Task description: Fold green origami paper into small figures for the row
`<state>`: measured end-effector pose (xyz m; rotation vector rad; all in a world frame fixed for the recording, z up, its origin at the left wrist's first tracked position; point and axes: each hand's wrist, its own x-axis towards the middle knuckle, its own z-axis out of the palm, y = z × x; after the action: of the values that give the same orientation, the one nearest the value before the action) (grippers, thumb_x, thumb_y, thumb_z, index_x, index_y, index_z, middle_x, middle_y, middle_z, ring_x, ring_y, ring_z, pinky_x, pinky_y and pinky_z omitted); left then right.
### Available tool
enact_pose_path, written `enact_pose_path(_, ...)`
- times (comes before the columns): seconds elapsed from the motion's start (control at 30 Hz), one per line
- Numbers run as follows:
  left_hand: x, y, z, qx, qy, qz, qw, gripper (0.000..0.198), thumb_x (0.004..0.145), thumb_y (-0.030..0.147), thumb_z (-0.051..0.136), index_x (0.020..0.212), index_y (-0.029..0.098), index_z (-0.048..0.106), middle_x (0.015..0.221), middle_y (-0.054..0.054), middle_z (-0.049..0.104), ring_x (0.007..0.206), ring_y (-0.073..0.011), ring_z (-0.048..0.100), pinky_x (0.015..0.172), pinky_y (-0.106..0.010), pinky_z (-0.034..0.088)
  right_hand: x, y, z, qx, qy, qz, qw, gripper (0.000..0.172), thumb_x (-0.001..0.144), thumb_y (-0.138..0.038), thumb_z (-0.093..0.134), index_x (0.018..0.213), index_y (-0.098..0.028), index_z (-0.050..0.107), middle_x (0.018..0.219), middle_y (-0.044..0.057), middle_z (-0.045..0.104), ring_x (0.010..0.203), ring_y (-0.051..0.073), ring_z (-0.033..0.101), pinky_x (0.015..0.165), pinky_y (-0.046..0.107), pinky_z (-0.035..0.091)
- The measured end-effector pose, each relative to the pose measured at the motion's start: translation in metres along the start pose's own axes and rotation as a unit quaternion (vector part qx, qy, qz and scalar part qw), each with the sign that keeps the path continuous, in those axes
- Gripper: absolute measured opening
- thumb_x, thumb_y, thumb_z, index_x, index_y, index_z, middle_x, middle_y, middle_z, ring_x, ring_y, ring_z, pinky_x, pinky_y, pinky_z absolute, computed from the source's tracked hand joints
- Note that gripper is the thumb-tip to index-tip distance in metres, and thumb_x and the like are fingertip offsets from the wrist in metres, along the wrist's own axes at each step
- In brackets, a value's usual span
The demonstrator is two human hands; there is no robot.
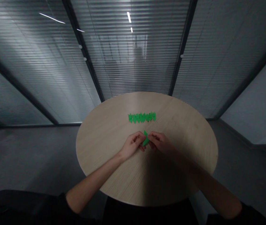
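Near the middle of the round table, a little toward the near edge, we hold a small green piece between both hands, above or against the wood. Our left hand pinches it from the left, thumb against curled fingers, and our right hand grips the opposite side with the fingertips, so the piece shows as a narrow, pointed shape between the two. Beyond it, toward the far edge, a row of green pieces runs crosswise, set close together, their tips pointing toward the far and near edges. The light is dim and the piece small, so we cannot be sure of the material, though it looks like folded paper. If so, we judge it to be very light, stiff along the folds but soft on the flat faces, hardly slippery to dry fingers, and easy to crush or tear at the points. The best hold seems to be a light pinch on the broad middle, close to a crease, with the thin tips left free. The right forearm lies over a broad shadow that reaches the table's near edge.
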<state>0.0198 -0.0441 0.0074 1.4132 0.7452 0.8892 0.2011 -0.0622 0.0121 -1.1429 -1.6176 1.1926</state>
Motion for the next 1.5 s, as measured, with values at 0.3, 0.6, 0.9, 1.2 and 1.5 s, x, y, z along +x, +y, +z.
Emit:
enact_pose_path(0.3, -0.0012, -0.001, 0.0029, 0.006, -0.022, -0.033, 0.999, 0.051, 0.085, 0.065, 0.064, 0.084, 0.015, 0.055, 0.063, -0.001, 0.062, 0.051, -0.0114, 0.059, 0.051, -0.024, 0.051, 0.0018, 0.0056, -0.0021, -0.001, 0.044, -0.017, 0.999, 0.037, 0.092, -0.049, 0.053, 0.068, -0.021, 0.052, 0.054, -0.005, 0.05, 0.041, 0.009, 0.045, 0.04, 0.023, 0.036)
enact_pose_path(0.6, -0.002, -0.0032, 0.0028, 0.031, -0.057, -0.042, 0.997, 0.051, 0.088, 0.067, 0.059, 0.082, 0.017, 0.052, 0.06, 0.0, 0.06, 0.049, -0.0107, 0.056, 0.051, -0.024, 0.047, 0.0017, 0.0008, -0.0016, 0.015, 0.064, 0.005, 0.998, 0.038, 0.089, -0.053, 0.054, 0.068, -0.022, 0.052, 0.053, -0.006, 0.05, 0.039, 0.009, 0.044, 0.039, 0.023, 0.037)
enact_pose_path(0.9, -0.0048, 0.0012, 0.0056, 0.083, -0.058, 0.01, 0.995, 0.048, 0.099, 0.058, 0.047, 0.072, 0.018, 0.048, 0.055, 0.0, 0.055, 0.051, -0.0111, 0.054, 0.054, -0.025, 0.039, 0.0029, 0.0035, -0.0023, 0.007, 0.067, 0.004, 0.998, 0.039, 0.09, -0.052, 0.053, 0.066, -0.022, 0.05, 0.052, -0.005, 0.048, 0.039, 0.009, 0.044, 0.038, 0.023, 0.035)
enact_pose_path(1.2, -0.0028, 0.0007, 0.0041, 0.061, -0.045, 0.007, 0.997, 0.048, 0.095, 0.062, 0.052, 0.08, 0.016, 0.053, 0.058, 0.0, 0.059, 0.049, -0.0103, 0.054, 0.052, -0.024, 0.04, 0.0041, 0.0047, -0.0045, 0.04, 0.032, 0.005, 0.999, 0.039, 0.09, -0.054, 0.054, 0.068, -0.022, 0.051, 0.054, -0.005, 0.05, 0.041, 0.009, 0.045, 0.041, 0.024, 0.037)
enact_pose_path(1.5, -0.0035, 0.006, 0.0044, 0.033, -0.042, 0.014, 0.998, 0.053, 0.094, 0.066, 0.05, 0.08, 0.016, 0.052, 0.062, -0.001, 0.06, 0.052, -0.0116, 0.059, 0.053, -0.025, 0.048, 0.0042, 0.0027, -0.0043, 0.151, 0.011, 0.044, 0.988, 0.037, 0.085, -0.057, 0.065, 0.079, -0.021, 0.058, 0.062, -0.003, 0.054, 0.051, 0.011, 0.051, 0.051, 0.026, 0.044)
